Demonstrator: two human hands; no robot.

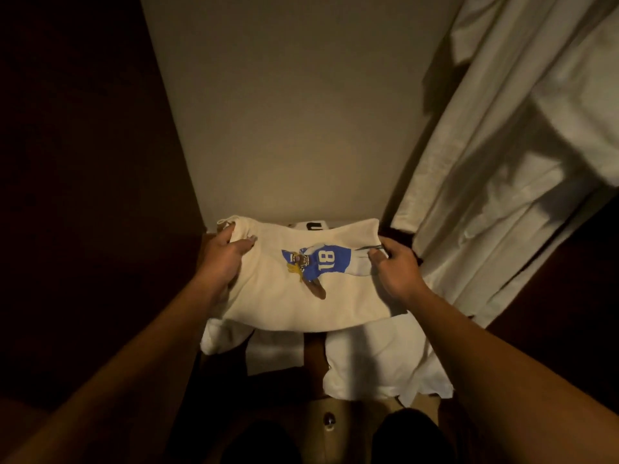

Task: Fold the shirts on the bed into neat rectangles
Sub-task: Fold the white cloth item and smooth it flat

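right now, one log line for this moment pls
left hand: grips cream shirt left edge | right hand: pinches right edge | shirt: partly folded, number 18 print up | white cloth: below

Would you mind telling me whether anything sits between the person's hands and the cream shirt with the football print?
Nothing visible does. The left hand and the right hand both already grip the cream shirt at opposite edges.

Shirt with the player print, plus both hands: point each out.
Shirt [288, 296]: head view, plain cream cloth below the print.
Left hand [219, 261]: head view, back of the hand.
Right hand [397, 269]: head view, back of the hand.
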